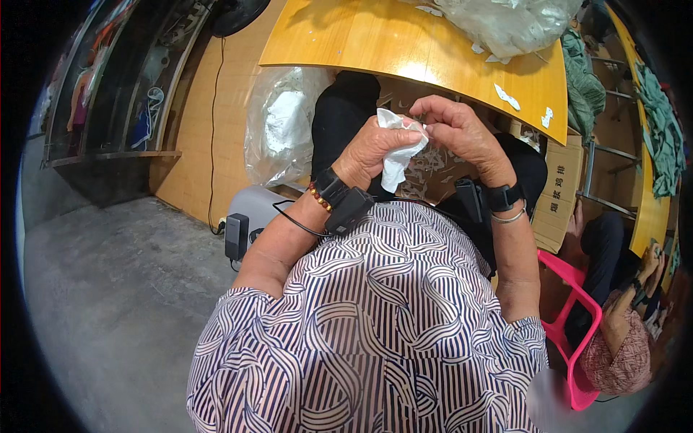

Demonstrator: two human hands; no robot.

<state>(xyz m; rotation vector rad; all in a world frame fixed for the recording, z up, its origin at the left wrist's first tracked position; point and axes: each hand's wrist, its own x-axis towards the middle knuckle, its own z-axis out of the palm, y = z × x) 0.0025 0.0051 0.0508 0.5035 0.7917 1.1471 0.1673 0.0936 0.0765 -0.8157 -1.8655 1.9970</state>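
Observation:
A crumpled white piece of thin cloth or soft sheet material (393, 172) is gripped in my left hand (372, 144), its lower end hanging free above my lap. The thumb presses across its upper part. My right hand (462, 130) is close beside it, fingers curled and bunched at the piece's right edge. A tiny white bit shows at those fingertips; whether it belongs to the same piece I cannot tell. Between my knees, below the hands, lie many white scraps (429, 172).
A yellow wooden table (346, 32) stands ahead, bearing a clear plastic bag (505, 25) and loose white cutouts (507, 97). Another filled plastic bag (281, 126) leans at left. To the right are a cardboard box (557, 191), a pink chair (588, 310) and a seated co-worker (613, 346).

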